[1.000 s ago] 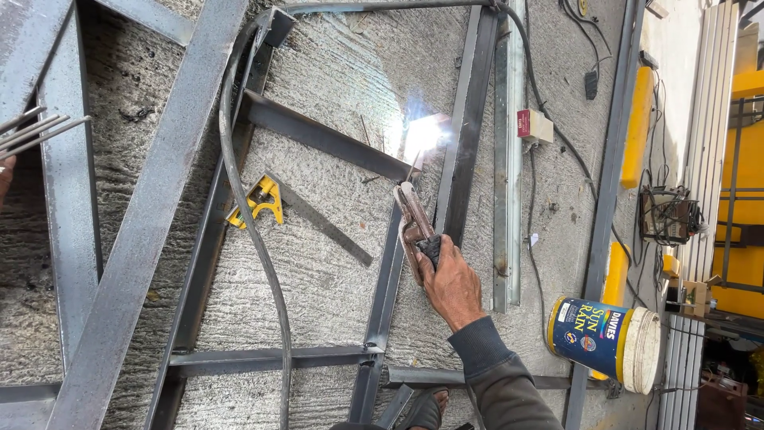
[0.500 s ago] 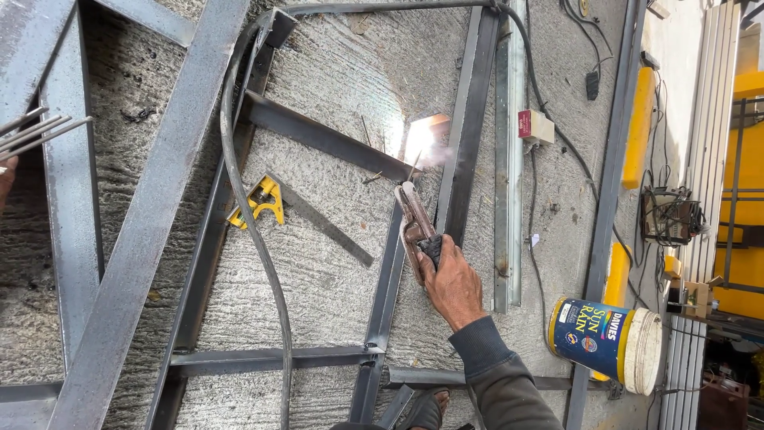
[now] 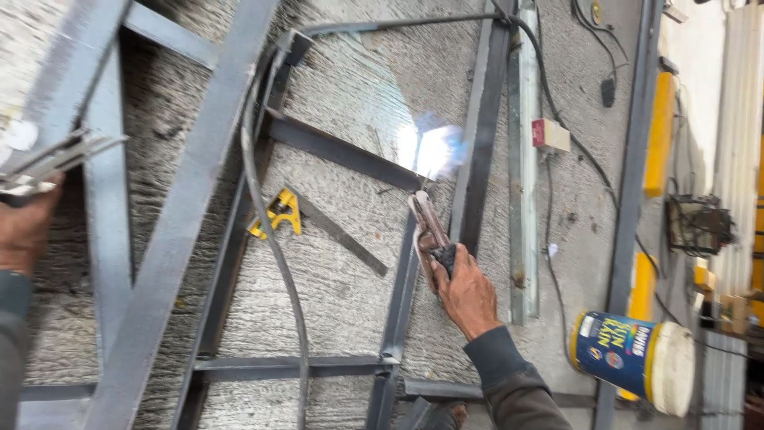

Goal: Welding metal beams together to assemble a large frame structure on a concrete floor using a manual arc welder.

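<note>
My right hand (image 3: pixel 466 293) grips a welding electrode holder (image 3: pixel 428 231), its tip pointing up at a joint of the grey steel frame (image 3: pixel 171 239). A bright white-blue arc glow (image 3: pixel 434 150) burns at that joint, where a slanted bar meets an upright bar. My left hand (image 3: pixel 25 227) is at the left edge, closed around a bundle of thin welding rods (image 3: pixel 56 159) that stick out to the right. A black cable (image 3: pixel 274 239) curves down across the frame.
A yellow-handled square (image 3: pixel 280 213) lies on the concrete floor inside the frame. A blue and white paint bucket (image 3: pixel 629 358) lies on its side at the lower right. A small switch box (image 3: pixel 549 134), cables and a welding machine (image 3: pixel 700 224) are at the right.
The arc glow has shrunk and grown again at the joint. My left hand has come further into view at the left edge. My right hand has barely moved.
</note>
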